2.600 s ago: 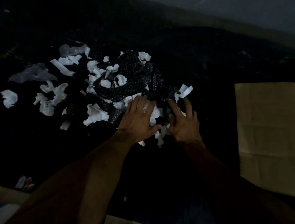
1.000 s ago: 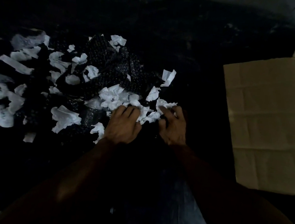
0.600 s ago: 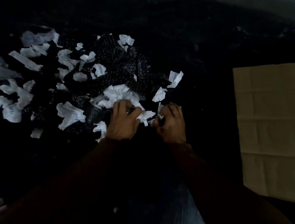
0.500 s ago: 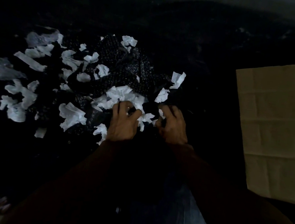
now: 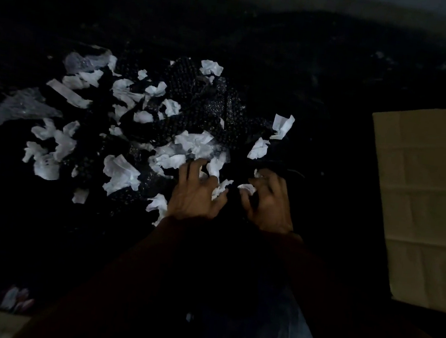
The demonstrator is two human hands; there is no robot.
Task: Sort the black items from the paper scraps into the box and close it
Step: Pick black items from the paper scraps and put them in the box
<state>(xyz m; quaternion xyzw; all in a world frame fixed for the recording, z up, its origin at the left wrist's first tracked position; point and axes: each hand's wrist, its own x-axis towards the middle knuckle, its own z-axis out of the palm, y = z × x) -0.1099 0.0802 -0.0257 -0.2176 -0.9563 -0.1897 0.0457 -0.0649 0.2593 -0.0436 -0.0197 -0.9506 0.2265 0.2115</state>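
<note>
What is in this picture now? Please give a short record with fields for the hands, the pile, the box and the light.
left hand: fingers curled down into the paper scraps
right hand: fingers curled at the near edge of the pile; what it holds cannot be told
black items: dotted, mixed with the scraps
box: cardboard, right of the hands
light: very dim

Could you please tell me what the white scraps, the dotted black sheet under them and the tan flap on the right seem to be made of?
Scraps: paper, matte white, going by the crumpled, torn edges.
Black sheet: probably bubble wrap or similar plastic; rows of small glossy bumps catch the light, though the dimness leaves it open.
Flap: plain cardboard, matte tan, with straight fold creases.
</note>
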